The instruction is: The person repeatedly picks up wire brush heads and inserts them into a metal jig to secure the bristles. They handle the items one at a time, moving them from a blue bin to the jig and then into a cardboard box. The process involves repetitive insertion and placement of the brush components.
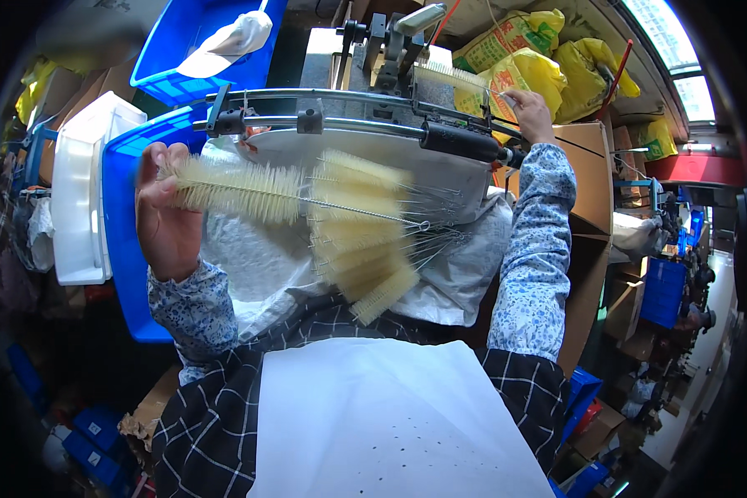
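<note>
My left hand (170,228) is closed on the bristle end of a pale yellow wire bottle brush (241,192). The brush's twisted wire stem points right and ends in a small loop. Beneath that stem, several similar brushes (353,241) lie fanned out over the white cloth across my lap, their wire ends to the right. At the far right of the bench machine (383,54), my right hand (531,116) pinches the wire end of another bristle brush (452,76), which lies along the machine. The fingertips are partly hidden there.
Steel guide rails (324,124) with a black cylinder (461,141) cross in front of me. Blue bins (129,241) and a white bin (79,191) stand left, a white cap (228,43) in one blue bin. Yellow sacks (527,75) and a cardboard box (585,178) stand right.
</note>
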### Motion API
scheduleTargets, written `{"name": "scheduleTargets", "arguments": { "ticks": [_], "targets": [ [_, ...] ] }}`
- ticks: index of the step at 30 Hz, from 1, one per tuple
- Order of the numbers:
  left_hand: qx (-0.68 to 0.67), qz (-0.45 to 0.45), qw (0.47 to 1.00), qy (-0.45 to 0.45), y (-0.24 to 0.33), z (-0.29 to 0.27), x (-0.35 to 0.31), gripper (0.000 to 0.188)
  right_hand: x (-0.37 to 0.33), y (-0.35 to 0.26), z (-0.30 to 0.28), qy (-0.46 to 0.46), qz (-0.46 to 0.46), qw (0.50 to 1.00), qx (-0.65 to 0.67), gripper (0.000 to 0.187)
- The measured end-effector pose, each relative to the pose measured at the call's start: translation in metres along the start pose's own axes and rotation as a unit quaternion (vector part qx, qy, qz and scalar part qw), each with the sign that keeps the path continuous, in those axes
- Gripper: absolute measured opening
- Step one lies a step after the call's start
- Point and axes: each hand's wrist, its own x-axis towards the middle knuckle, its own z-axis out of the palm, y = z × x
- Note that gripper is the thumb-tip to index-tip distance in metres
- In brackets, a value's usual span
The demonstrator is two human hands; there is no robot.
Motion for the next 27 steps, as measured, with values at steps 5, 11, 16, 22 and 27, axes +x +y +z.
{"name": "scheduleTargets", "arguments": {
  "ticks": [5, 11, 16, 22, 27],
  "targets": [
    [0.037, 0.001, 0.999, -0.012, -0.011, 0.019, 0.01, 0.026, -0.044, -0.029, -0.073, -0.061, 0.061, 0.965, 0.246, 0.02],
    [0.122, -0.003, 0.984, -0.128, -0.066, 0.066, 0.023, 0.023, -0.058, -0.128, -0.104, -0.245, -0.096, 0.85, 0.456, 0.038],
    [0.214, 0.05, 0.967, -0.127, -0.094, 0.075, 0.011, 0.029, -0.069, -0.22, -0.091, -0.269, -0.054, 0.808, 0.521, 0.039],
    [0.493, -0.045, 0.869, 0.02, -0.07, -0.013, 0.001, 0.053, -0.033, -0.164, -0.033, 0.114, -0.096, 0.974, 0.172, 0.027],
    [0.724, -0.086, 0.682, 0.056, -0.101, -0.127, -0.013, 0.058, -0.014, -0.113, 0.017, 0.091, 0.047, 0.994, -0.023, 0.028]
  ]
}}
